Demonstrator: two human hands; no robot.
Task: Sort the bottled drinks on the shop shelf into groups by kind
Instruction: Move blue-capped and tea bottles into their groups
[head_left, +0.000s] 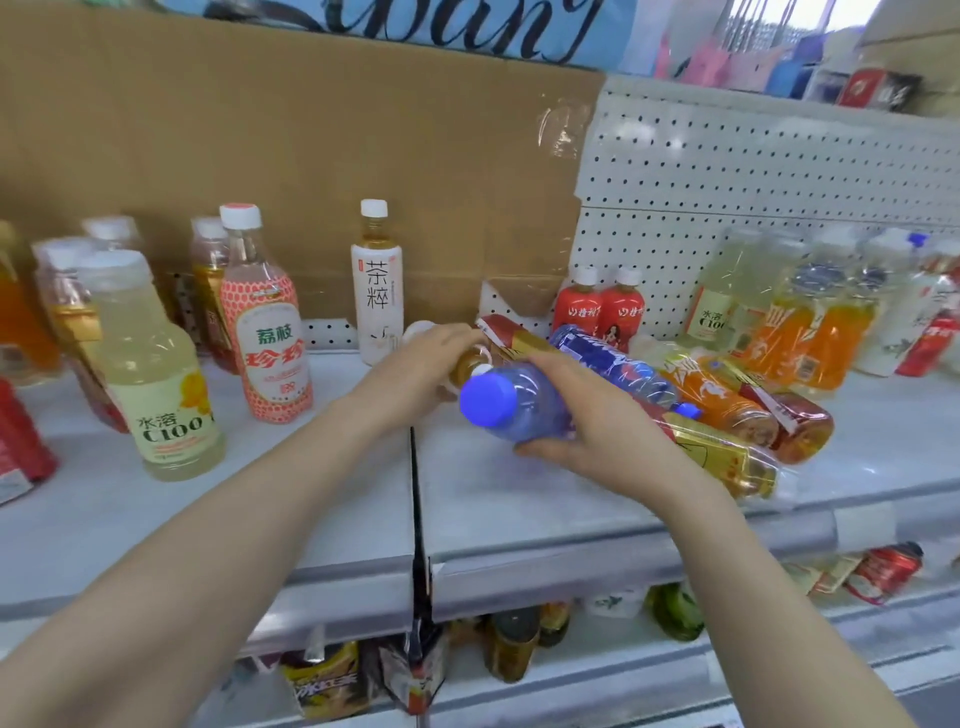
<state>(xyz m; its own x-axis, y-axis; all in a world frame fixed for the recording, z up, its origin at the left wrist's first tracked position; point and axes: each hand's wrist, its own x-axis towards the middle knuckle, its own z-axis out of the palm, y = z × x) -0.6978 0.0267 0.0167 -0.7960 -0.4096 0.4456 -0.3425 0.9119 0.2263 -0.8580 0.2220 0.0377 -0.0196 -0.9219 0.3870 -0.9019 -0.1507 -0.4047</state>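
My right hand (597, 426) is curling its fingers round the blue-capped water bottle (514, 405) over the shelf (519, 499). My left hand (415, 369) is gripping an amber bottle (470, 364) just behind. Farther back, a mixed pile (727, 410) is lying unsorted and two red bottles (597, 312) are standing paired, so I'm judging much is remaining.

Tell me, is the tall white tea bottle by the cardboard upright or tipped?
Upright: the tall white-labelled tea bottle stands on its base on the grey shelf, white cap uppermost.

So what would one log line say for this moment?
left hand: holds red-labelled bottle | right hand: grips blue-capped bottle | pile of lying bottles: unsorted
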